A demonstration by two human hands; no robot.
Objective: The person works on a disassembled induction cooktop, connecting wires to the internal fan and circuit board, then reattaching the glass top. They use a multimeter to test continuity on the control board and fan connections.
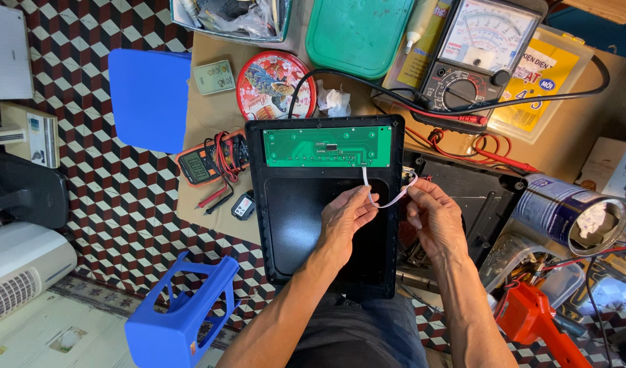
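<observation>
One patterned tile floor [122, 197], in red, white and black checks, is carrying the whole work area, with one sheet of brown cardboard [211, 123] lying over its far middle. One black appliance top panel [313, 225] is lying face down at centre, its near edge meeting the person's lap, and one black appliance base [476, 191] is sitting just to its right, partly under it. One green circuit board [326, 146] is running along the far edge of the panel. Two blue plastic stools are standing on the left: one stool upright [149, 99] far left, one tipped stool [183, 317] near left. One green lidded box [357, 34] and one round red tin [272, 85] are lying at the far side. Two meters are present: one analogue meter [473, 61] far right and one orange digital meter [207, 163] left of the panel. One metal can [565, 211] is lying on its side at the right, with one orange power tool [531, 317] nearer.

One white ribbon cable [388, 197] is running from the circuit board toward the base, looping between the two hands. The left hand [347, 218] is pinching the cable with thumb and fingertips over the panel. The right hand [432, 215] is pinching the cable's other end at the panel's right edge.

Open floor is showing only at the left, between the stools; the right and far sides are crowding in with tools and leads.
</observation>
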